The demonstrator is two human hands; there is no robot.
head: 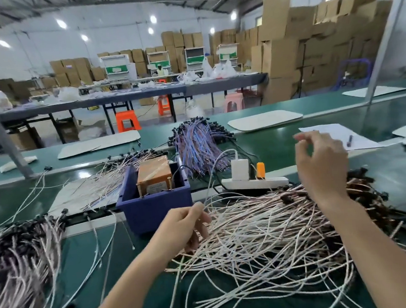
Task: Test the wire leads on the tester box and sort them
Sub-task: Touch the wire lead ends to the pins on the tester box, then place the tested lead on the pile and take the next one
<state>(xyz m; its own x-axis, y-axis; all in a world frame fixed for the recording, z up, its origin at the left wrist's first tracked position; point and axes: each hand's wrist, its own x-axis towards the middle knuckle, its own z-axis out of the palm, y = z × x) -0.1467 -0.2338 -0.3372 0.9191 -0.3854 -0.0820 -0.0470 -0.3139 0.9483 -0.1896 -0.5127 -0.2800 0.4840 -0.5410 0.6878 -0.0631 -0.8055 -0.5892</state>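
Picking step: the left hand (190, 224) pinches wire leads (274, 228) piled at the table's (280, 146) near edge. The right hand (320, 162) is raised with fingers curled, perhaps pinching one end. Next it should touch the tester box (152, 196).

We read no legible text at this station. The tester box (153, 175) carries a pale label (155, 187) with what appear to be printed lines, too blurred to read. A background carton (67, 72) bears a sticker (69, 66), likewise illegible.
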